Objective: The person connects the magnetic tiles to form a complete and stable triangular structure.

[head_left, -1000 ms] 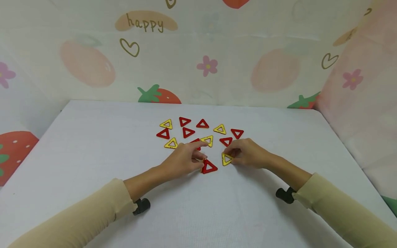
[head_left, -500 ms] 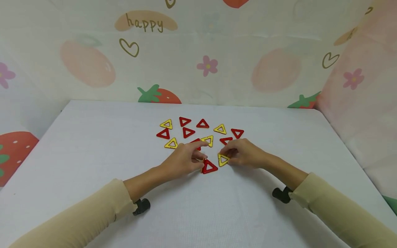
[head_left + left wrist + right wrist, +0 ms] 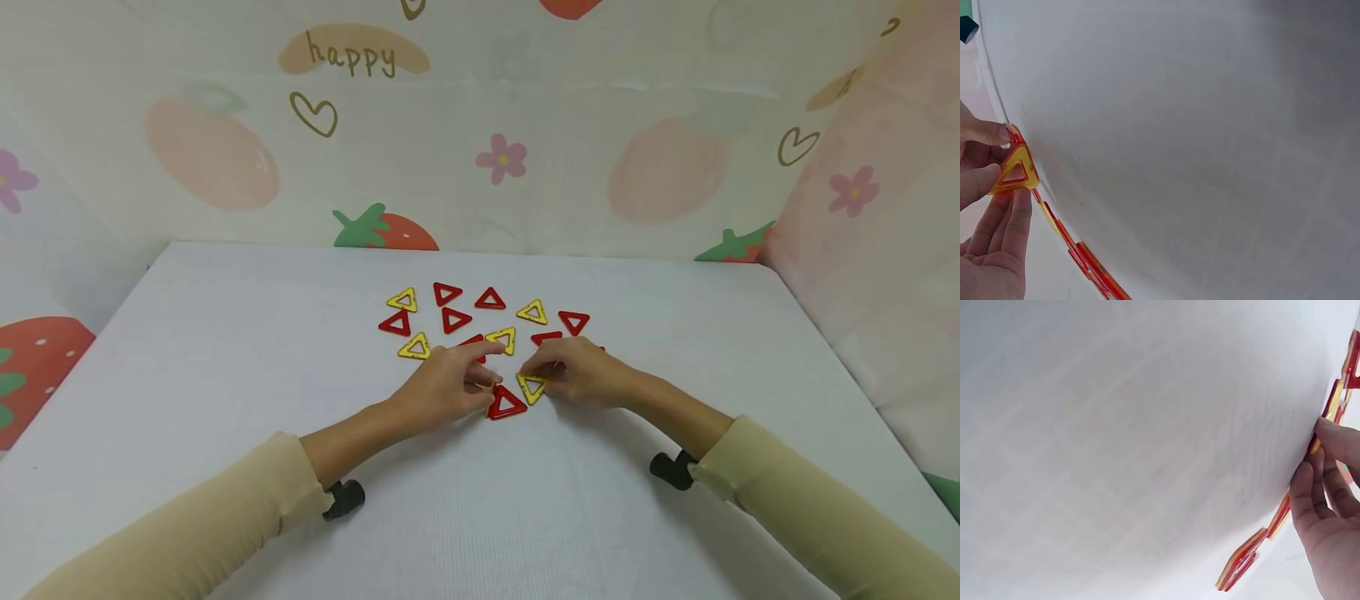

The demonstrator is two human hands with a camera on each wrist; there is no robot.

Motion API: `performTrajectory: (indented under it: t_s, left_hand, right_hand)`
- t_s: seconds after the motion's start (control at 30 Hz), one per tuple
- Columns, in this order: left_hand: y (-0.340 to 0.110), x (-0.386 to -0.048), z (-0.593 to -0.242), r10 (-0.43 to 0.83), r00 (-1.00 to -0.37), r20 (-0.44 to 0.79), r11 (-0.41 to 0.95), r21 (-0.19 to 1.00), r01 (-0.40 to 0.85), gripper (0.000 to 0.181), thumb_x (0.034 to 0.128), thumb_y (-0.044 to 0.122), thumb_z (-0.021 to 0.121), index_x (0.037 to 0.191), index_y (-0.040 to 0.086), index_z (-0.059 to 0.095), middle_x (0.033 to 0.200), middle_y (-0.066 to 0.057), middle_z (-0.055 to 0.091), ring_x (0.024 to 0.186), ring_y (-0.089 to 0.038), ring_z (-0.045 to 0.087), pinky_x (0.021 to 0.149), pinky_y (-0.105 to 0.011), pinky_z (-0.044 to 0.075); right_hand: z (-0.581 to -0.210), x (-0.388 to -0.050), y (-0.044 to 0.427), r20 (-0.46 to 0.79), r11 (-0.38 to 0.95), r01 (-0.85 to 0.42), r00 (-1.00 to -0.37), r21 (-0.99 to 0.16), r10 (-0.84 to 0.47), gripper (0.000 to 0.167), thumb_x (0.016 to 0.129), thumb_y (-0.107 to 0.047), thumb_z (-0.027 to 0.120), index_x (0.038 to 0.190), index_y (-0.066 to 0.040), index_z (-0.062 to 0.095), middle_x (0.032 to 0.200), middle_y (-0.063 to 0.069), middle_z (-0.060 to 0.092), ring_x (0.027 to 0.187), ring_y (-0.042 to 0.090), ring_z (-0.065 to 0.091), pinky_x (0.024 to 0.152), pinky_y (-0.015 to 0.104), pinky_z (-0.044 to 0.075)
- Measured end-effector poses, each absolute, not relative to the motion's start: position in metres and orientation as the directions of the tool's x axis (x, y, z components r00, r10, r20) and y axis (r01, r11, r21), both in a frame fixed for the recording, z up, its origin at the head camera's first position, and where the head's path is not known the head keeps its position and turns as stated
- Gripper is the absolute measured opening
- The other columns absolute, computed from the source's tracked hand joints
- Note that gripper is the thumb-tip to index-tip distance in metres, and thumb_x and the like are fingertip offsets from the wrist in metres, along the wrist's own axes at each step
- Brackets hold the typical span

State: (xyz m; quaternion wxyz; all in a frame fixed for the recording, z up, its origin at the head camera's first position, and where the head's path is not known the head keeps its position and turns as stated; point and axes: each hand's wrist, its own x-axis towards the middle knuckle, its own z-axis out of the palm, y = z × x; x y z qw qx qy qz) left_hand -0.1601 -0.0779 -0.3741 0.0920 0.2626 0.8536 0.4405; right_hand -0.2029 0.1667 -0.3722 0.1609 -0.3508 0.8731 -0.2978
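Note:
Triangular magnetic tiles, red and yellow with open centres, are spread on the white table. My left hand [image 3: 442, 383] pinches a yellow triangular magnetic tile [image 3: 1030, 178], which stands raised between thumb and fingers in the left wrist view. In the head view only a sliver of it shows beside a red triangular tile [image 3: 514, 409]. My right hand [image 3: 577, 371] pinches another yellow triangular tile [image 3: 523, 387] by its right side, close to the red tile's right corner. The right fingers partly hide that tile. The right wrist view shows the right hand [image 3: 1335, 519] low at the table.
Behind the hands lie several loose tiles, among them a red tile [image 3: 490, 306], a yellow tile [image 3: 542, 318] and a red tile [image 3: 583, 317]. My left forefinger overlaps a yellow tile [image 3: 512, 342]. A patterned cloth [image 3: 555, 200] hangs behind the table [image 3: 300, 317].
My right hand has moved left, bringing its yellow tile close to the red tile and turning it slightly. My left hand has stayed where it was.

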Motion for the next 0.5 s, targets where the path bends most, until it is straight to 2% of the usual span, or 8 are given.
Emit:
performTrajectory:
  t_s: [0.5]
  left_hand:
    - [-0.0775,-0.1611,-0.3751,0.528,-0.846,0.068,0.478,0.8,0.363,0.059,0.0869,0.001,0.074,0.141,0.003,0.052,0.108,-0.009,0.075,0.103,-0.015,0.071,0.088,-0.028,0.055]
  right_hand:
    - [-0.3735,-0.2023,0.1626,-0.052,0.551,-0.531,-0.688,-0.644,-0.724,0.031,0.089,0.004,0.068,0.118,-0.006,0.07,0.111,0.003,0.067,0.099,0.018,0.062,0.088,0.033,0.053]
